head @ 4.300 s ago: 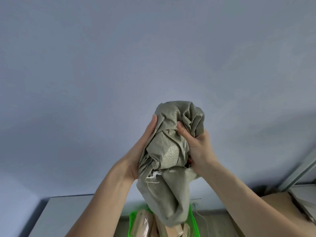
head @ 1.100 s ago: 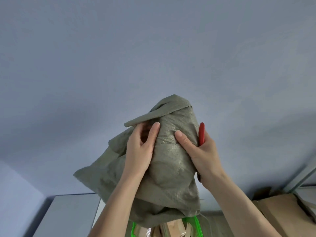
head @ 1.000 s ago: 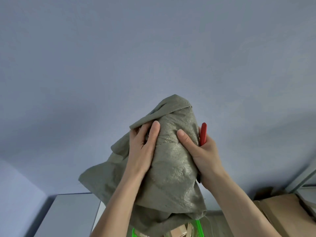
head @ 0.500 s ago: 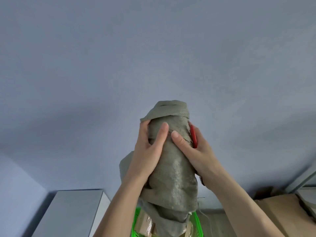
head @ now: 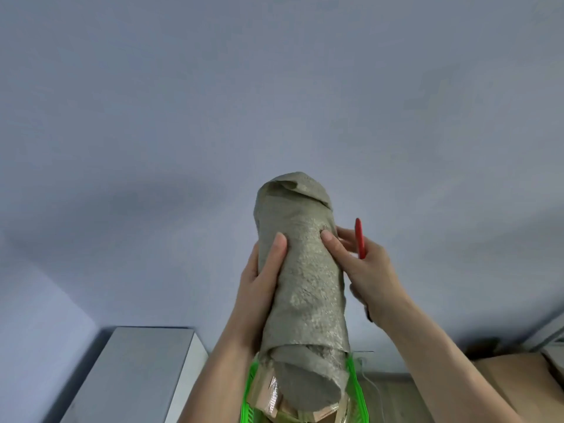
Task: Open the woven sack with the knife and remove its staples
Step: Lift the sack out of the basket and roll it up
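The grey-green woven sack (head: 305, 279) is rolled into a tight upright cylinder held in front of a plain wall. My left hand (head: 261, 285) wraps around its left side, thumb pressed on the front. My right hand (head: 363, 270) touches the roll's right side with thumb and fingertips while it holds the red-handled knife (head: 359, 238) against its palm, red end pointing up. The blade is hidden. No staples are visible.
Below the roll stands a bright green basket (head: 355, 389) with cardboard and packaging inside. A grey-white cabinet top (head: 134, 370) lies at the lower left. A brown cardboard box (head: 525, 380) sits at the lower right, with a metal frame beside it.
The loose, crumpled sack has been folded and rolled into a narrow tight cylinder. My right hand's fingers have loosened from the roll, so the red knife handle stands clear of it.
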